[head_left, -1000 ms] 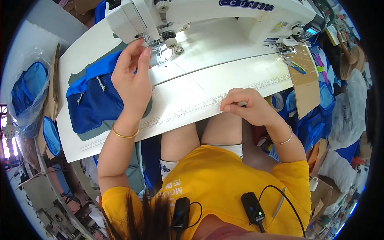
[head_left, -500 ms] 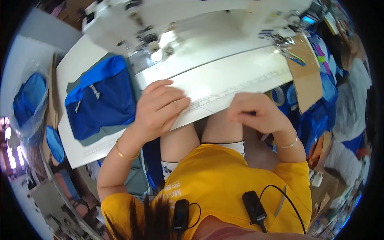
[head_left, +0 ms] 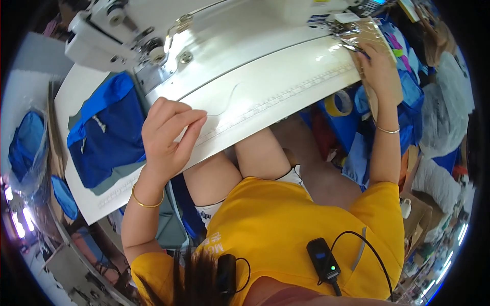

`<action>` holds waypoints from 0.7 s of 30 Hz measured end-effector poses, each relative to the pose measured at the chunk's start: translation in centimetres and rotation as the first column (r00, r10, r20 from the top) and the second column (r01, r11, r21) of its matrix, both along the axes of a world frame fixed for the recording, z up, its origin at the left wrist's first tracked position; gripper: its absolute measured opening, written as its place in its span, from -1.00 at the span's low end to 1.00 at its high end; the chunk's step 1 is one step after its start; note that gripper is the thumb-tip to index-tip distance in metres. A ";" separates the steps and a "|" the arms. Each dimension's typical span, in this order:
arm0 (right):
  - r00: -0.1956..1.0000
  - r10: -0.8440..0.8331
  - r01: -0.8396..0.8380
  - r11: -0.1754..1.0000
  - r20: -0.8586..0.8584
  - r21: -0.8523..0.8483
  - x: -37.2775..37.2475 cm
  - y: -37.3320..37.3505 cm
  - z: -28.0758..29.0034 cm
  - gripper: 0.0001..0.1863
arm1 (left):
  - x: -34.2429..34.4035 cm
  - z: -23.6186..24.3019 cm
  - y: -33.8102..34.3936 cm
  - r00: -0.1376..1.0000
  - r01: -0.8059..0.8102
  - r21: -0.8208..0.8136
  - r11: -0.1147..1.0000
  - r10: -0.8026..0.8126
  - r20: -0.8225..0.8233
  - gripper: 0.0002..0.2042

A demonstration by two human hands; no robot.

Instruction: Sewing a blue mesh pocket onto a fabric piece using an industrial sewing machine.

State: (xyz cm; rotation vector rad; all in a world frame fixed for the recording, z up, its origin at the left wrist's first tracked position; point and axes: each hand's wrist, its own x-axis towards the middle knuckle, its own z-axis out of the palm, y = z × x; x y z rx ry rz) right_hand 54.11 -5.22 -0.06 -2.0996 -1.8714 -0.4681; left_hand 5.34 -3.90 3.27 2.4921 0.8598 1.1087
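Observation:
My left hand (head_left: pixel 168 132) is raised over the front of the white sewing table (head_left: pixel 286 76). Its thumb and forefinger pinch a thin thread (head_left: pixel 232 97) that curves away over the tabletop. At the table's right end, my right hand (head_left: pixel 377 69) reaches down onto a brown cardboard piece (head_left: pixel 393 86), beside a cluster of small metal parts (head_left: pixel 347 33). Its fingers are bent, and what they close on is hidden. Left of my left hand lies a blue fabric bag piece (head_left: pixel 109 132) with a zip and grey cords, on grey fabric.
The sewing machine head (head_left: pixel 97 43) stands at the far left, its needle area (head_left: pixel 153 53) lit. A yellow tape roll (head_left: pixel 338 104) and blue fabric are below the table's right end. A bagged blue item (head_left: pixel 28 143) is at left, clear plastic bags (head_left: pixel 441 112) at right.
My right hand has moved from above my lap to the cardboard at the far right, covering the blue-handled tool there. The view has shifted; a thread now shows at my left fingertips.

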 end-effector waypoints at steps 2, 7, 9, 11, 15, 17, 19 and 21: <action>0.998 0.065 -0.065 0.997 0.008 0.041 -1.0 -0.2 0.2 -0.76 | -0.6 -0.3 -0.1 0.998 -0.055 -0.016 0.998 0.055 -0.002 -0.88; 0.895 -0.055 0.107 0.990 -0.443 0.094 -7.9 -0.8 -1.4 -0.73 | -1.6 -0.4 -0.2 0.985 -0.166 0.012 0.986 0.166 -0.055 -0.88; 0.902 0.116 -0.095 0.993 -0.417 0.071 -14.1 -0.7 0.1 -0.77 | -1.6 -0.5 0.0 0.979 -0.185 0.024 0.982 0.186 -0.081 -0.87; 0.761 0.463 -0.458 0.880 -0.454 0.128 -18.8 -0.1 1.1 -0.87 | -2.0 -0.5 0.2 0.972 -0.208 0.041 0.977 0.211 -0.105 -0.87; 0.673 0.696 -0.671 0.717 -0.251 0.189 -24.1 1.6 2.5 -0.84 | -2.4 -0.1 0.8 0.966 -0.200 0.113 0.973 0.215 -0.141 -0.85; 0.606 0.755 -0.732 0.653 -0.250 0.196 -25.5 2.3 3.1 -0.78 | -2.4 0.2 1.0 0.963 -0.190 0.130 0.973 0.211 -0.170 -0.84; 0.610 0.750 -0.748 0.652 -0.254 0.129 -26.7 2.6 3.1 -0.75 | -2.7 0.0 1.0 0.957 -0.204 0.138 0.969 0.227 -0.180 -0.84; 0.609 0.761 -0.765 0.638 -0.222 0.089 -27.7 3.0 3.0 -0.75 | -2.8 0.0 1.1 0.958 -0.195 0.138 0.971 0.218 -0.184 -0.84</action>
